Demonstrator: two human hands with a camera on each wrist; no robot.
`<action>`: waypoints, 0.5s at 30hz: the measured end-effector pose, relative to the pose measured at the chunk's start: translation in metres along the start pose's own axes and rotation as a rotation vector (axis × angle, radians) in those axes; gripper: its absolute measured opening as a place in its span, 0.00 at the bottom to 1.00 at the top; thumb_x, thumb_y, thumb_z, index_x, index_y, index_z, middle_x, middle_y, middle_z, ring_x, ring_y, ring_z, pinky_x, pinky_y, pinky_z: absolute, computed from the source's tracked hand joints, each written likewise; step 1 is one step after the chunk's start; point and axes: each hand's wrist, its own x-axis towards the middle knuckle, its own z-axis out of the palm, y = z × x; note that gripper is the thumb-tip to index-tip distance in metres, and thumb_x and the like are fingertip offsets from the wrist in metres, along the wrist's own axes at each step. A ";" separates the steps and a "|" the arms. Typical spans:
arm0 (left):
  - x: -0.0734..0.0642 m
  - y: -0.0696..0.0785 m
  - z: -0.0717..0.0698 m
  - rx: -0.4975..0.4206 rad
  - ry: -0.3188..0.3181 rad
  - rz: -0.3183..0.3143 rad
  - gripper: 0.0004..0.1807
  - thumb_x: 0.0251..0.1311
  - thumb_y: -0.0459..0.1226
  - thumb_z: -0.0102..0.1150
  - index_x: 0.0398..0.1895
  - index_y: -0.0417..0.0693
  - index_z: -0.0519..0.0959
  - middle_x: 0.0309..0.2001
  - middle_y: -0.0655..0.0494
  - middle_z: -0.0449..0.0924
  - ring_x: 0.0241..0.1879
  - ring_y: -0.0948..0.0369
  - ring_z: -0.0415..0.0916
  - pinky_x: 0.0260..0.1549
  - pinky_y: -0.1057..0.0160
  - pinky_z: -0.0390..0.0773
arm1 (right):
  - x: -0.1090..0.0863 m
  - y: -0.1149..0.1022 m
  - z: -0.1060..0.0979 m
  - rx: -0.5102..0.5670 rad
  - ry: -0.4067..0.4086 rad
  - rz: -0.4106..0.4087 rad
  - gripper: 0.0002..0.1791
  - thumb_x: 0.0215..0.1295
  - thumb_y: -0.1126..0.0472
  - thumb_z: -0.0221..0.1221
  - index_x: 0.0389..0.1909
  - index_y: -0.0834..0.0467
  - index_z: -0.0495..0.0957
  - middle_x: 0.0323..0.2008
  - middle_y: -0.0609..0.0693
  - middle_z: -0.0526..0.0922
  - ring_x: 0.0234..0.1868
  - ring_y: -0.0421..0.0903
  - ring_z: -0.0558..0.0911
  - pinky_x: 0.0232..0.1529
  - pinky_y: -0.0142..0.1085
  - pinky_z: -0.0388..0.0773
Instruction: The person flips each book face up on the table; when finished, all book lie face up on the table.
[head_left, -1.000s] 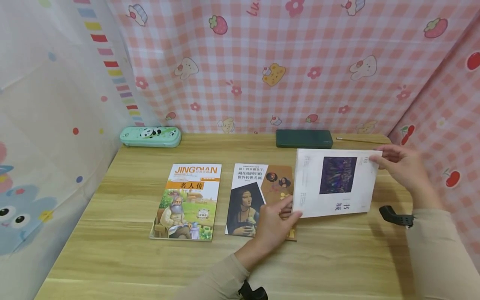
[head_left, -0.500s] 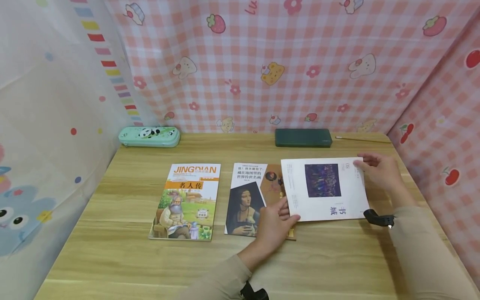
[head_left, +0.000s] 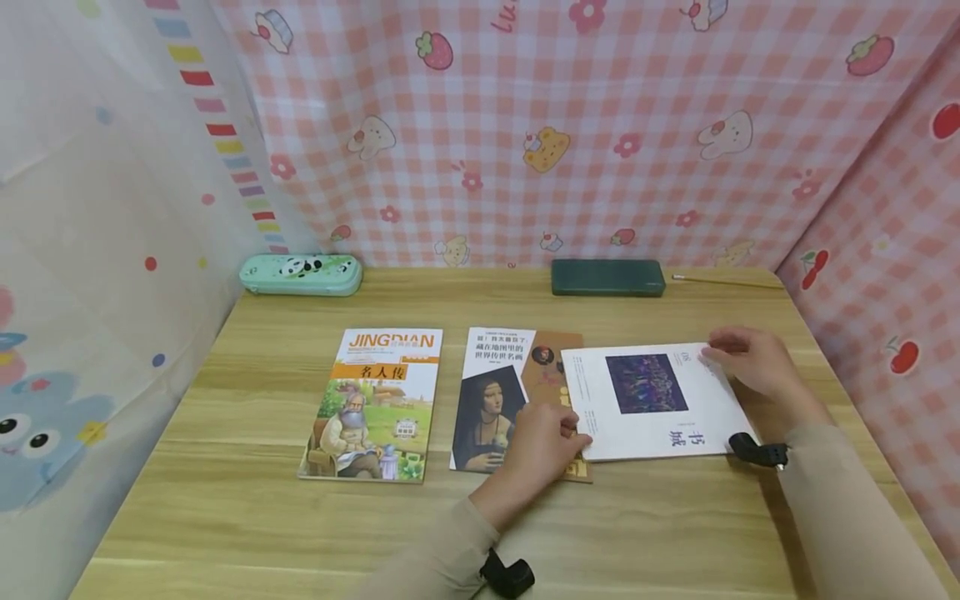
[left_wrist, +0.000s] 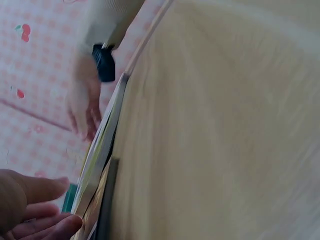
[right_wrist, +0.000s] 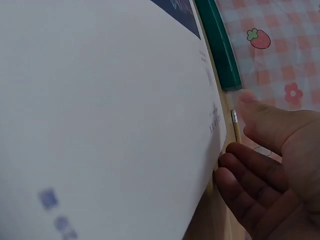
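A white magazine (head_left: pixel 592 375) with a dark square picture lies turned sideways at the right, its left edge overlapping a brown-and-white paintings book (head_left: pixel 487 417). My left hand (head_left: pixel 534 454) is at the magazine's lower left corner, over the paintings book; in the left wrist view the thumb stands apart from loosely bent fingers (left_wrist: pixel 60 227) beside the stacked edges. At the upper right corner is my right hand (head_left: pixel 753 362). The right wrist view shows its thumb and fingers (right_wrist: pixel 240 182) spread, with nothing pinched, beside the magazine's edge. Further left lies a JINGDIAN book (head_left: pixel 375 408).
Along the back of the wooden table (head_left: pixel 247 525) are a mint panda pencil case (head_left: pixel 300 275), a dark green case (head_left: pixel 607 277) and a pencil (head_left: pixel 723 282). Pink checked cloth (head_left: pixel 480 125) hangs behind them, and cloth also covers both sides.
The white magazine has come down toward the table, first leftward, then nearer the front. Both hands moved with it, and their fingers have now loosened from its edges.
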 end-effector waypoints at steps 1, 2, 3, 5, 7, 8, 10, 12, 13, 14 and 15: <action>0.002 -0.001 -0.001 0.002 0.005 0.003 0.06 0.54 0.38 0.76 0.28 0.48 0.88 0.21 0.66 0.81 0.22 0.76 0.71 0.27 0.76 0.73 | -0.002 0.001 -0.001 -0.007 0.001 -0.008 0.28 0.71 0.49 0.62 0.58 0.70 0.77 0.51 0.69 0.82 0.52 0.64 0.80 0.49 0.42 0.82; 0.004 -0.002 -0.003 0.006 0.010 0.008 0.07 0.55 0.39 0.76 0.33 0.47 0.89 0.24 0.64 0.84 0.25 0.74 0.75 0.30 0.74 0.76 | -0.004 0.003 -0.001 -0.014 0.001 -0.011 0.29 0.71 0.49 0.63 0.58 0.70 0.77 0.51 0.69 0.82 0.51 0.64 0.80 0.46 0.37 0.81; 0.006 -0.004 -0.005 0.013 0.010 0.009 0.09 0.56 0.40 0.75 0.37 0.47 0.90 0.28 0.62 0.85 0.28 0.71 0.77 0.32 0.72 0.77 | -0.007 0.004 -0.002 -0.016 -0.002 -0.008 0.29 0.71 0.49 0.63 0.58 0.70 0.77 0.50 0.69 0.82 0.50 0.63 0.80 0.43 0.32 0.80; 0.012 -0.006 -0.008 -0.009 0.005 0.008 0.13 0.58 0.41 0.74 0.44 0.45 0.89 0.36 0.56 0.88 0.37 0.65 0.82 0.39 0.68 0.80 | -0.012 0.006 -0.003 -0.027 -0.013 0.009 0.30 0.71 0.47 0.62 0.58 0.70 0.76 0.48 0.68 0.82 0.48 0.61 0.80 0.37 0.26 0.78; 0.019 -0.008 -0.010 -0.037 -0.002 -0.006 0.15 0.60 0.41 0.72 0.47 0.43 0.87 0.45 0.51 0.88 0.48 0.58 0.83 0.48 0.63 0.81 | -0.018 0.007 -0.003 -0.020 -0.031 0.039 0.31 0.72 0.46 0.61 0.58 0.70 0.76 0.47 0.67 0.82 0.46 0.59 0.79 0.33 0.27 0.79; 0.022 -0.010 -0.012 -0.043 -0.005 -0.011 0.16 0.60 0.41 0.72 0.49 0.43 0.87 0.48 0.50 0.87 0.52 0.55 0.82 0.52 0.61 0.80 | -0.021 0.008 -0.004 -0.021 -0.038 0.050 0.31 0.72 0.45 0.60 0.57 0.70 0.76 0.46 0.67 0.82 0.44 0.57 0.80 0.31 0.28 0.80; 0.028 -0.012 -0.013 -0.051 -0.017 -0.023 0.18 0.61 0.41 0.71 0.52 0.42 0.85 0.53 0.48 0.85 0.58 0.53 0.79 0.58 0.58 0.78 | -0.027 0.008 -0.004 -0.009 -0.067 0.082 0.30 0.72 0.45 0.60 0.55 0.71 0.77 0.43 0.64 0.82 0.40 0.53 0.80 0.30 0.31 0.82; 0.034 -0.014 -0.015 -0.046 -0.024 -0.025 0.20 0.62 0.41 0.70 0.54 0.41 0.84 0.55 0.48 0.84 0.60 0.52 0.78 0.61 0.57 0.76 | -0.033 0.009 -0.005 0.004 -0.092 0.111 0.29 0.72 0.45 0.60 0.52 0.71 0.78 0.39 0.61 0.82 0.35 0.49 0.79 0.28 0.33 0.83; 0.037 -0.015 -0.015 -0.038 -0.027 -0.022 0.20 0.62 0.42 0.70 0.55 0.41 0.84 0.55 0.48 0.84 0.59 0.53 0.78 0.60 0.57 0.77 | -0.036 0.010 -0.006 0.003 -0.104 0.118 0.28 0.72 0.46 0.60 0.49 0.71 0.79 0.36 0.59 0.82 0.33 0.48 0.79 0.27 0.33 0.82; 0.040 -0.016 -0.015 -0.028 -0.031 -0.013 0.21 0.63 0.42 0.70 0.55 0.41 0.84 0.55 0.48 0.84 0.59 0.53 0.78 0.61 0.57 0.76 | -0.039 0.010 -0.007 0.002 -0.117 0.122 0.27 0.72 0.47 0.61 0.47 0.70 0.79 0.34 0.57 0.82 0.32 0.47 0.78 0.27 0.33 0.82; 0.042 -0.017 -0.015 -0.023 -0.032 -0.005 0.21 0.63 0.42 0.69 0.56 0.40 0.83 0.56 0.47 0.83 0.59 0.53 0.78 0.61 0.58 0.76 | -0.041 0.010 -0.008 0.007 -0.130 0.129 0.25 0.72 0.47 0.61 0.45 0.70 0.80 0.33 0.55 0.81 0.30 0.46 0.78 0.26 0.33 0.81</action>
